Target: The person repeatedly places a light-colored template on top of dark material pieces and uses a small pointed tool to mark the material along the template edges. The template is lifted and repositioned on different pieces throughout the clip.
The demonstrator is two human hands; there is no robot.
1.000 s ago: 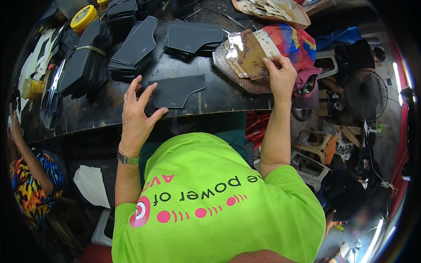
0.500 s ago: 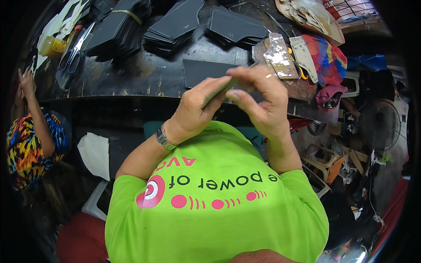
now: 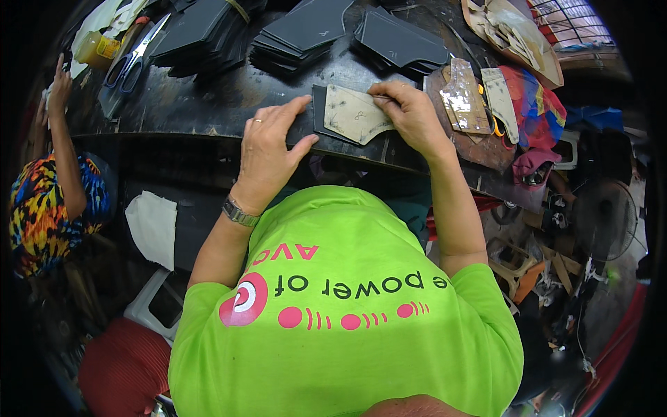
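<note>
**Pattern laid on a dark cut piece at the counter's near edge**

A pale cardboard pattern [image 3: 354, 115] lies flat on top of a dark cut piece [image 3: 321, 119], and that dark piece serves as the landmark here. It sits on the black counter [image 3: 208, 104] close to its near edge, straight ahead of the person in the green shirt.

The right hand [image 3: 410, 115] rests on the right end of the pattern, its grip pressed together, fingertips pinning the card down, seemingly so that it cannot slide on the dark piece. The left hand [image 3: 267, 146] lies just left of the dark piece, its grip spread, fingers flat on the counter and the index finger reaching the piece's left edge, which looks like a way to steady it from that side.

Beyond the dark piece lie stacks of similar dark pieces [image 3: 306, 31]. Far to its left lie scissors [image 3: 132, 59]. To its right sit more pale patterns [image 3: 465, 97] on a brown board, with colourful cloth [image 3: 538, 111] past them. Another person's arm [image 3: 66, 149] shows well to the left.
</note>
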